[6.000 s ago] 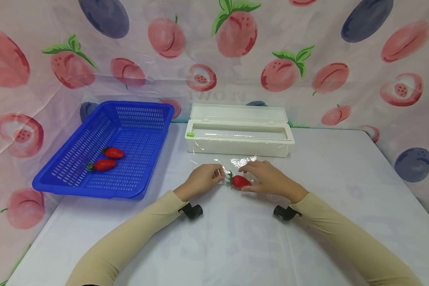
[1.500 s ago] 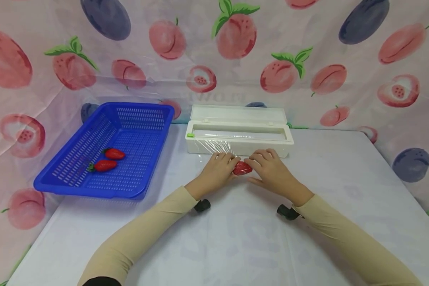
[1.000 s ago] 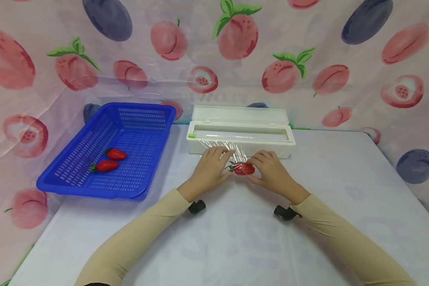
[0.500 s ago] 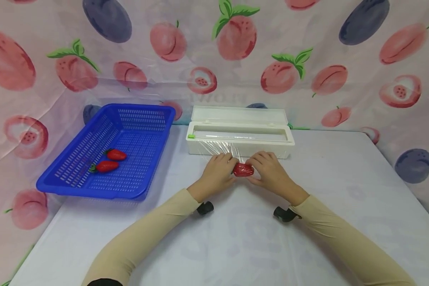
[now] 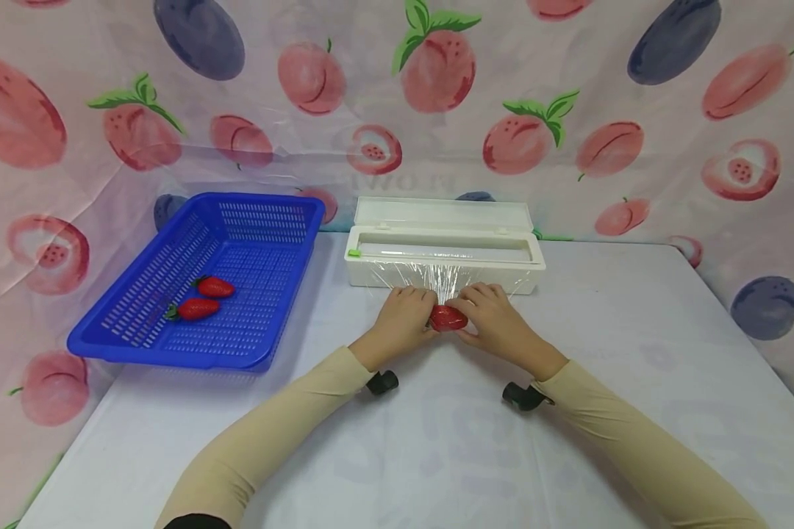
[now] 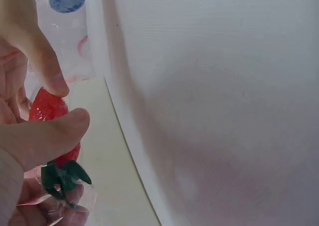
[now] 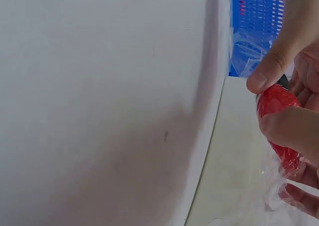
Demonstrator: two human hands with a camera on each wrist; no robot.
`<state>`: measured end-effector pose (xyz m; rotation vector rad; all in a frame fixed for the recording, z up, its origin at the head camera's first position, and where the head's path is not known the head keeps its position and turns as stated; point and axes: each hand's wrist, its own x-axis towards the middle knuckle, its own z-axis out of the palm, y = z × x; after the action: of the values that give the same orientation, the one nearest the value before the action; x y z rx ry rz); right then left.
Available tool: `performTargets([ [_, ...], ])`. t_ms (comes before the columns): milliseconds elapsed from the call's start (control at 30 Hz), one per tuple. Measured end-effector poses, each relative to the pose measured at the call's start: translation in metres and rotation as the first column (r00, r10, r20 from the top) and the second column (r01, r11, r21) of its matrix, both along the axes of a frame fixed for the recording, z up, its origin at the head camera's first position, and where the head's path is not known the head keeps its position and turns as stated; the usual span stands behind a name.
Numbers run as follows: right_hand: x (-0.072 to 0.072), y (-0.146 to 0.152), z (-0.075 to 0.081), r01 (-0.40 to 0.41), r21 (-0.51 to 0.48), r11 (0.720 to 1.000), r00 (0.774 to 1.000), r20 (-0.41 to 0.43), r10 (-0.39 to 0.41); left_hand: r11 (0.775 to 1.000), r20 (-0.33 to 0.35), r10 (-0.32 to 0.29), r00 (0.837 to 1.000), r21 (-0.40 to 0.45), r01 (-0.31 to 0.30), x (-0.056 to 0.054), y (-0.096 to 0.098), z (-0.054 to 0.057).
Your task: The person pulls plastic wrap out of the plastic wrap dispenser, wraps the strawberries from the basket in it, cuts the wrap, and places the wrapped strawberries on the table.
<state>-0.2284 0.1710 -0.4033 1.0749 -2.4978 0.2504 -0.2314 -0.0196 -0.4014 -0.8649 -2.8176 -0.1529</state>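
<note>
A red strawberry (image 5: 448, 318) with a green leafy cap (image 6: 62, 178) is wrapped in clear cling film, held between both hands in front of a white dispenser box. My left hand (image 5: 403, 323) grips its leafy end, thumb on the near side. On the tip end, my right hand (image 5: 496, 319) holds it with thumb and fingers. Gathered cling film (image 5: 442, 279) stretches in creases from the strawberry back to the open cling film dispenser (image 5: 446, 275), where the roll (image 5: 443, 251) lies. In the right wrist view, both thumbs press the wrapped strawberry (image 7: 276, 104).
A blue plastic basket (image 5: 238, 360) stands at the left with two strawberries (image 5: 198, 308) inside. The dispenser's lid (image 5: 443, 213) is raised at the back, near the fruit-print backdrop (image 5: 437, 147). A white cloth (image 5: 437, 455) covers the table.
Six seconds ago the strawberry lay on the film with the hands apart; now it is lifted and wrapped. Within the last second, the left fingers closed in over its leaves and the film bunched tighter.
</note>
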Motion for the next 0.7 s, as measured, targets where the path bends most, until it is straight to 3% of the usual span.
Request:
performTargets([
  [100, -0.0008, 0.0004, 0.0006, 0.007, 0.002, 1.0, 0.999, 0.032, -0.007, 1.0, -0.01, -0.01, 1.0, 0.004, 0.01, -0.0005, 0.0001, -0.0021],
  [233, -0.0022, 0.0012, 0.0003, 0.011, 0.002, 1.0, 0.999, 0.052, -0.011, 0.999, -0.08, -0.03, 0.996, -0.04, 0.027, 0.0, 0.0002, -0.0047],
  [467, -0.0034, 0.0018, 0.0015, 0.019, 0.071, 0.997, 1.0, 0.018, -0.02, 0.994, -0.251, -0.066, 0.966, -0.102, 0.041, 0.0003, -0.0006, -0.0055],
  [567, -0.0035, 0.0026, 0.0024, 0.023, 0.081, 0.996, 1.0, 0.018, -0.024, 0.994, -0.242, -0.072, 0.968, -0.1, 0.049, -0.0014, -0.0017, -0.0052],
  [700, -0.0049, 0.0028, 0.0028, 0.028, 0.048, 0.998, 0.999, 0.032, -0.029, 0.995, -0.146, -0.064, 0.987, -0.079, 0.053, -0.0032, -0.0036, -0.0031],
])
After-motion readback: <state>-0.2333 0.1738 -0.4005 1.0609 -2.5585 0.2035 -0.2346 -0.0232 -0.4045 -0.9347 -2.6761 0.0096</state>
